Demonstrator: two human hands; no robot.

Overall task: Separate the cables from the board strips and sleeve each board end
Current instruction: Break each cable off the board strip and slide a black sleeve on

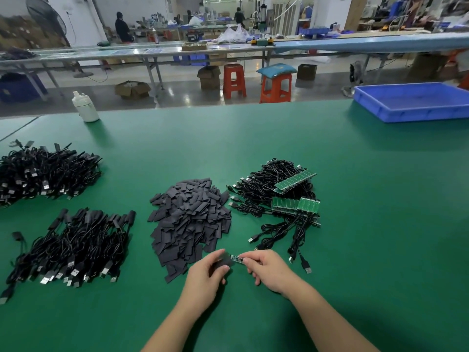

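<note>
My left hand (206,274) pinches a flat dark sleeve (223,262) between thumb and fingers. My right hand (266,269) pinches a small green board end (236,258) whose tip points into the sleeve's mouth. Just above my hands lies a heap of dark sleeves (190,222). To the right lies a tangle of black cables still joined to green board strips (295,204). At the left lie two piles of sleeved cables, one near (76,247) and one farther back (43,174).
The green table mat (253,138) reaches to the far edge. A blue plastic tray (411,102) stands at the back right. A white bottle (85,107) stands at the back left. Beyond the table are red stools, benches and seated people.
</note>
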